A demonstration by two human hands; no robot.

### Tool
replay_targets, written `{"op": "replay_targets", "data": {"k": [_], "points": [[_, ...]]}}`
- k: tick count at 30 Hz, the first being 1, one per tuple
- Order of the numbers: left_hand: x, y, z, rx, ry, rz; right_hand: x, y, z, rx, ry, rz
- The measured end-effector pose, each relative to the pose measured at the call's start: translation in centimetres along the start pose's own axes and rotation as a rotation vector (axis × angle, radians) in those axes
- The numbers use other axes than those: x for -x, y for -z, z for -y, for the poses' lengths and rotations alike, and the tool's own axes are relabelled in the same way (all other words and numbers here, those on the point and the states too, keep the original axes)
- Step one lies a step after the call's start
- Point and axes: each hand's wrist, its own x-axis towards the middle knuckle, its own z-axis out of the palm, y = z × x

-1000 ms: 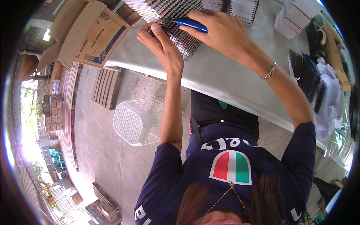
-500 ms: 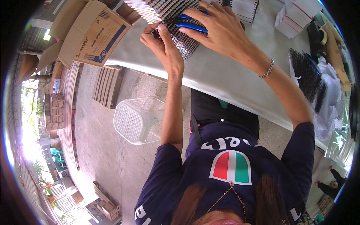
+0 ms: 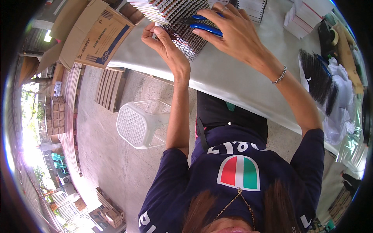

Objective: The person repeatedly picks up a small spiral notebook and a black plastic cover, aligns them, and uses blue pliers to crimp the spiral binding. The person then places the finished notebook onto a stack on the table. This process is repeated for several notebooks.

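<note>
In my right hand (image 3: 237, 35) is a pair of pliers (image 3: 208, 29) with blue handles and dark jaws. Its jaws point left, over the bound edges of stacked spiral-bound notebooks (image 3: 190, 39) at the table's far edge. My left hand (image 3: 167, 48) is beside the stack's near left corner, its thumb and fingers curled together. Whatever lies between those fingers is too small and dark to name. The pliers' tips are apart from my left fingers.
An open cardboard box (image 3: 103, 39) stands left of the notebooks. White stacked pads (image 3: 305, 19), black binding coils (image 3: 316, 75) and crumpled plastic (image 3: 338, 116) lie on the table's right side. A white plastic stool (image 3: 134, 124) stands on the floor, near a wooden pallet (image 3: 110, 89).
My right hand has drawn the pliers slightly right, away from the stack's corner. My left hand has shifted a little left, so a gap now separates its fingers from the jaws.
</note>
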Motion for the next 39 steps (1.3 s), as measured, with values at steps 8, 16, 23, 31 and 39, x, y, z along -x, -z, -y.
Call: {"op": "replay_targets", "data": {"k": [8, 16, 23, 31, 39], "points": [[0.6, 0.4, -0.4, -0.223, 0.001, 0.057, -0.6, -1.2, 0.1, 0.001, 0.033, -0.01], [0.8, 0.4, -0.4, -0.209, 0.018, 0.059, 0.2, -1.8, 0.4, -0.01, -0.033, -0.018], [0.8, 1.0, 0.5, -0.101, 0.091, 0.023, 1.1, -1.4, 0.4, 0.032, -0.034, -0.1], [1.2, 0.8, 0.4, -0.165, 0.049, 0.068, 0.4, -1.5, 0.1, -0.038, -0.014, 0.018], [1.5, 1.1, 1.1, -0.238, 0.091, 0.055, -0.3, -0.8, 1.4, -0.09, -0.225, 0.246]]}}
